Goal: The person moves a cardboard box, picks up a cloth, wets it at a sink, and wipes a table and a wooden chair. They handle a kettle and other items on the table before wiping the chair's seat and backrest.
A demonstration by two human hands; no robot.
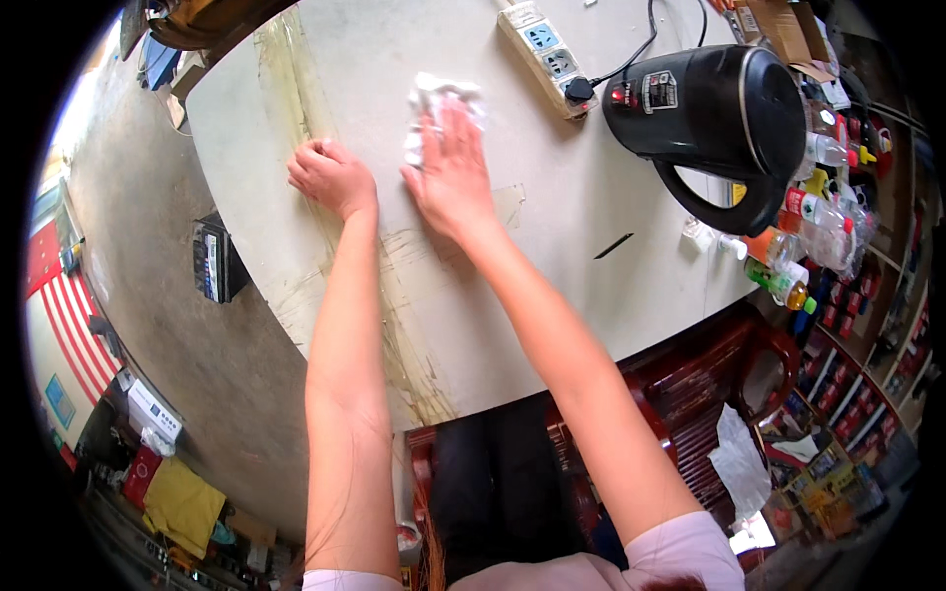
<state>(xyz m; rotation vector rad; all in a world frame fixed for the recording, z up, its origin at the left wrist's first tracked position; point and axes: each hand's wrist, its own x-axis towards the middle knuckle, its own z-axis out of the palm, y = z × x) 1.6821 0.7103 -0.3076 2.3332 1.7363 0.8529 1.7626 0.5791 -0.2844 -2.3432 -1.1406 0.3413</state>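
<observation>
My right hand (455, 177) lies palm down on a crumpled white tissue (430, 92), pressing it against the white tabletop (552, 286). Its fingers are stretched over the tissue, which sticks out past the fingertips and at the left side. To the left, my left hand (335, 179) rests on the table with its fingers curled in a loose fist. Nothing shows in it. It sits beside a strip of yellowed clear tape (288, 79) stuck across the tabletop.
A black electric kettle (705, 118) stands at the right, near a power strip (547, 57) with a plug in it. Several bottles (818, 231) crowd the right edge. A thin dark strip (614, 245) lies on the table. A wooden chair (709, 369) is below right, a black battery (219, 258) on the floor.
</observation>
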